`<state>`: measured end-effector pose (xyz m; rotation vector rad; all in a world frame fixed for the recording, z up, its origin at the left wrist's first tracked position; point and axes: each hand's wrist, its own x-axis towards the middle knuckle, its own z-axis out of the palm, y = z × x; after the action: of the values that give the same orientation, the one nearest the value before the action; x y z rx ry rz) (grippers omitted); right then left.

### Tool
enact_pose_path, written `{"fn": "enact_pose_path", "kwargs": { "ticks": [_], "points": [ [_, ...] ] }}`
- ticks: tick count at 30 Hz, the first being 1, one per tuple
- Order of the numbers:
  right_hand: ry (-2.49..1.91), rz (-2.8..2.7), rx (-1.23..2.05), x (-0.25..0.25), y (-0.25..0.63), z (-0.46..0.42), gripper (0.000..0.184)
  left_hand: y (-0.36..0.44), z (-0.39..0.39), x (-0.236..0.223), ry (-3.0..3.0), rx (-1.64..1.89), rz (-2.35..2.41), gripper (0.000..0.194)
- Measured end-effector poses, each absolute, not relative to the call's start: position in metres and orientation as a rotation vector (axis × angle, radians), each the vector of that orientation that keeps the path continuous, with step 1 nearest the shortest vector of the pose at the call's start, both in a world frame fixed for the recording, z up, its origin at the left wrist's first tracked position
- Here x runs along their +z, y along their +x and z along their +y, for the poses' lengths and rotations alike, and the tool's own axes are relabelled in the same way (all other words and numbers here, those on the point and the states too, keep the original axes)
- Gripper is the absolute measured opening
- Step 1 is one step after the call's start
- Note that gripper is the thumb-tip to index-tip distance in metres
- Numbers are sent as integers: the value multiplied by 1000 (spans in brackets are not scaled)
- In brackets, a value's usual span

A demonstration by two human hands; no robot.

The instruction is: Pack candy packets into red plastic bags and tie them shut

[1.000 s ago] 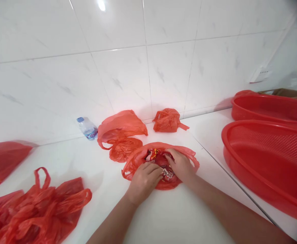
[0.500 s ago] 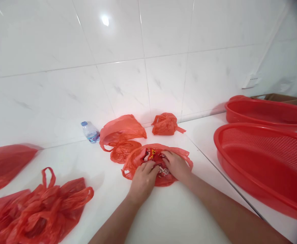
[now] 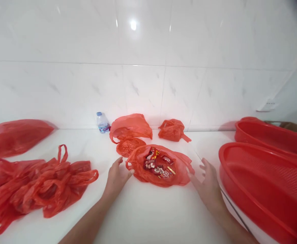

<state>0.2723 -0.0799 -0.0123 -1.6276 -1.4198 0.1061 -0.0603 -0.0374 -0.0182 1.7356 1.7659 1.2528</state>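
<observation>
An open red plastic bag (image 3: 161, 177) lies flat on the white counter, with several small wrapped sweets (image 3: 158, 164) on it. My left hand (image 3: 116, 176) rests beside the bag's left edge, fingers spread and holding nothing. My right hand (image 3: 208, 184) hovers beside the bag's right edge, also with fingers apart and empty. Neither hand is on the sweets.
Behind lie two more red bags (image 3: 130, 127), a knotted red bag (image 3: 173, 130) and a small water bottle (image 3: 102, 123). A heap of red bags (image 3: 39, 183) fills the left, another bag (image 3: 13, 135) beyond. Two red plastic baskets (image 3: 265, 183) stand right.
Both hands have come out of the bag of sweets and moved apart to its two sides. The camera has tilted and shifted.
</observation>
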Motion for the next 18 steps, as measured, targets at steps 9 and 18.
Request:
{"fn": "enact_pose_path", "kwargs": {
  "ticks": [9, 18],
  "points": [
    [-1553, -1520, 626, 34, 264, -56, 28, -45, -21, 62, 1280, 1338, 1193, 31],
    [-988, -1130, 766, 144, 263, -34, 20, -58, -18, 171, 1362, 1721, 962, 23]
  ]
}}
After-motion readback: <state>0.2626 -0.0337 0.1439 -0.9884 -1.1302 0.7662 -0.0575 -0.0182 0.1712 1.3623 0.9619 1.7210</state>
